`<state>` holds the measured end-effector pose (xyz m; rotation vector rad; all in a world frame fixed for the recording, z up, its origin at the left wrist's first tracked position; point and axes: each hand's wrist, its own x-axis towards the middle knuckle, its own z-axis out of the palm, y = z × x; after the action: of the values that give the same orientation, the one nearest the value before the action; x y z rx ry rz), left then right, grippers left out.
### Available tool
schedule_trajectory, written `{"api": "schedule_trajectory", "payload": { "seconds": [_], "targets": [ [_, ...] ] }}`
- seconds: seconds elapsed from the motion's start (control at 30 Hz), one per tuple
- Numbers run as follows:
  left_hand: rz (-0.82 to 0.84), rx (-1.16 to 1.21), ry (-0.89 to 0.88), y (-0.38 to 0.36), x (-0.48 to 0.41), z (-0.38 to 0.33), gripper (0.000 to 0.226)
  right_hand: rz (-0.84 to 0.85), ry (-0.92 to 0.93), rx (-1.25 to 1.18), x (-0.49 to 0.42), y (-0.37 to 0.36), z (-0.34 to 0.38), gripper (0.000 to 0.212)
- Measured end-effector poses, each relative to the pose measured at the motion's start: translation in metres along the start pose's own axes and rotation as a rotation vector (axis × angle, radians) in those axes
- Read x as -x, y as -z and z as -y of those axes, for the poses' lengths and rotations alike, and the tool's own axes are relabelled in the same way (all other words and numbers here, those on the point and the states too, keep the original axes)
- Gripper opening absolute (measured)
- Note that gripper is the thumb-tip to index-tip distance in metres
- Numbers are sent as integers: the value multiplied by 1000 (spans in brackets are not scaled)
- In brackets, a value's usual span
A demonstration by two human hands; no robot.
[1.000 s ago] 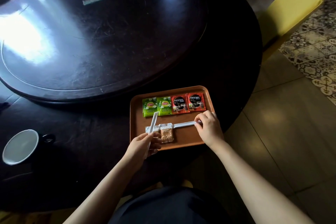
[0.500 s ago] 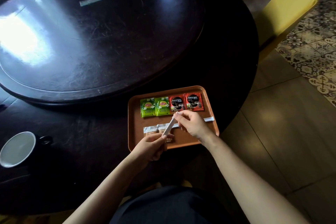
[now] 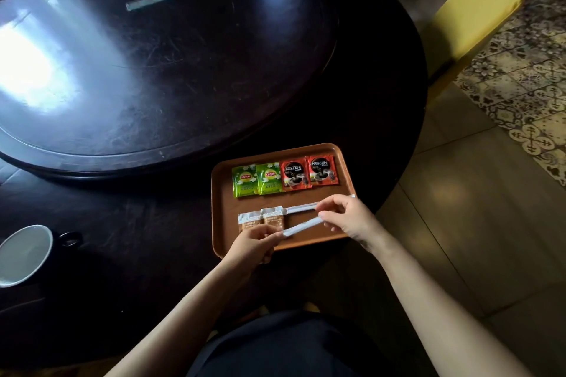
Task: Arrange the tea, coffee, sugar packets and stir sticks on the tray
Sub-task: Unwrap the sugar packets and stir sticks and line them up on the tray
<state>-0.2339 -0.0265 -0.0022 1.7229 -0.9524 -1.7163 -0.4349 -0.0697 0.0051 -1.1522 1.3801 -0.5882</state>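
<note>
A white cup (image 3: 23,254) is sitting at 9 o'clock on the dark table (image 3: 153,239), well apart from the brown tray (image 3: 219,223) hugging the table's near edge. The left hand (image 3: 254,243) and right hand (image 3: 347,217) are pinching opposite ends of 1 white stir stick (image 3: 301,228) over the tray's 6 o'clock side. A second stick (image 3: 301,208) is lying beside 2 sugar packets (image 3: 262,220); 2 green tea packets (image 3: 257,179) and 2 red coffee packets (image 3: 311,173) are lining the 12 o'clock edge.

- A round dark table (image 3: 382,95) with a raised turntable (image 3: 183,70) catching bright window glare.
- A yellow chair (image 3: 477,9) at right.
- Brown floor tiles (image 3: 477,208), patterned tiles (image 3: 526,76) beyond.
</note>
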Motion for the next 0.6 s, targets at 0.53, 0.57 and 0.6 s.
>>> {"api": "schedule_trajectory", "payload": {
  "seconds": [0.53, 0.57, 0.6],
  "targets": [
    [-737, -443, -117, 68, -9, 26, 21, -346, 19, 364, -30, 24, -43, 20],
    [-749, -457, -104, 70, -9, 29, 23, -369, 31, 382, -31, 23, -46, 21],
    [-752, -459, -94, 72, -10, 31, 25, -392, 54, 402, -32, 23, -48, 18]
  ]
}}
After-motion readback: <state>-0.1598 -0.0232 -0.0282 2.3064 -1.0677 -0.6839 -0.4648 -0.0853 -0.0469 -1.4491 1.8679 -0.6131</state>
